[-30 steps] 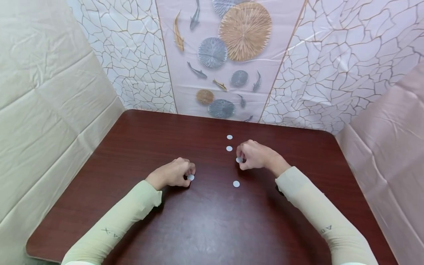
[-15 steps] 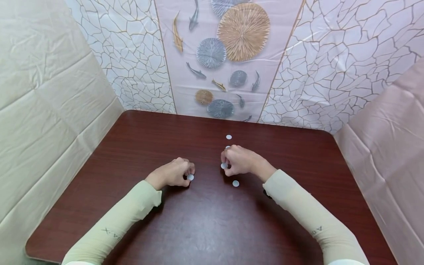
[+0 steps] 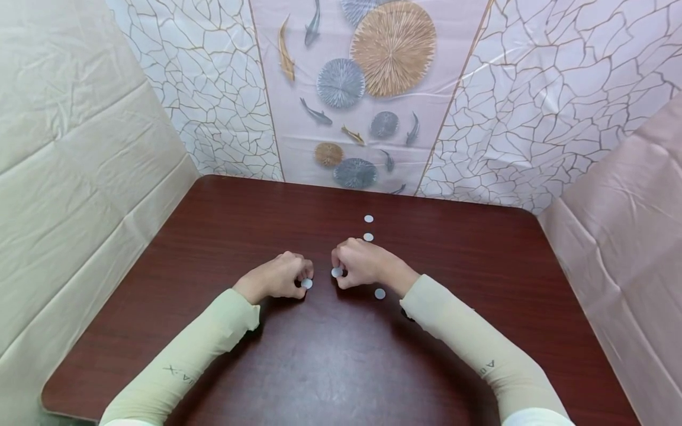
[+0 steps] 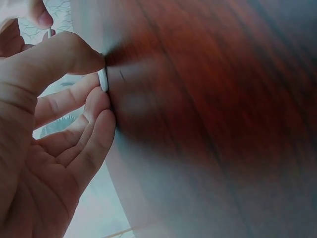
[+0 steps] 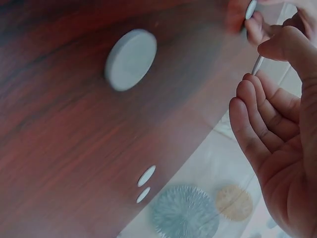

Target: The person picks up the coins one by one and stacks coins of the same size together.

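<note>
Two bare hands are facing each other across a narrow gap over a dark red table (image 3: 240,219), the left hand (image 3: 278,277) pinching one white disc (image 3: 306,284) low at the tabletop and the right hand (image 3: 362,264) gripping a second disc (image 3: 337,272) between thumb and fingertips. A third disc (image 3: 380,294) is lying on the near side of the right hand, while a fourth disc (image 3: 368,237) and a fifth disc (image 3: 369,219) are resting just beyond it, apart from each other. Whether the left disc is touching the surface is proving hard to tell. Such thin pieces are probably calling for a light, even pinch at the rim, with steady, level fingers keeping them from flipping and a raised wrist avoiding the third disc.
</note>
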`<control>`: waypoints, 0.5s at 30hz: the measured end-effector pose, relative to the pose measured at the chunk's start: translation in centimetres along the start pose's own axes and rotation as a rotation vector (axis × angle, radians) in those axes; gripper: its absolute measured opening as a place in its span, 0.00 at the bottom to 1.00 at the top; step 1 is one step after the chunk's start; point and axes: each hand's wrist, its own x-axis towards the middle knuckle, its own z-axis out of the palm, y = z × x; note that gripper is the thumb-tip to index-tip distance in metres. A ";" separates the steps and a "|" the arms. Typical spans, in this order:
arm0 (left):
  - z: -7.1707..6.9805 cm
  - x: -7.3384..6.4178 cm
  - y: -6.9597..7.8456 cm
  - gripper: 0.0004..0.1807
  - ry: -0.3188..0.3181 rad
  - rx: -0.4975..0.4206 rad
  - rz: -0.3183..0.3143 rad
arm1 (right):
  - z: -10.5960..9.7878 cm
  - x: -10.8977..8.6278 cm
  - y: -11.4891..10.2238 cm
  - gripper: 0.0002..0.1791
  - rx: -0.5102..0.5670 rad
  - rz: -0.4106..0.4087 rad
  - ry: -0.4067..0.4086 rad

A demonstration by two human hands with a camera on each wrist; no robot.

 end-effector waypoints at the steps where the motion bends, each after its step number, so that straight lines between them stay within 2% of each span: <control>1: 0.0 0.0 0.0 0.11 0.003 -0.001 0.001 | 0.1 0.2 -0.2 0.08 -0.002 0.000 -0.001; 15: 0.1 0.1 -0.3 0.09 0.007 -0.003 0.011 | 1.8 1.8 -1.9 0.06 0.039 0.014 -0.012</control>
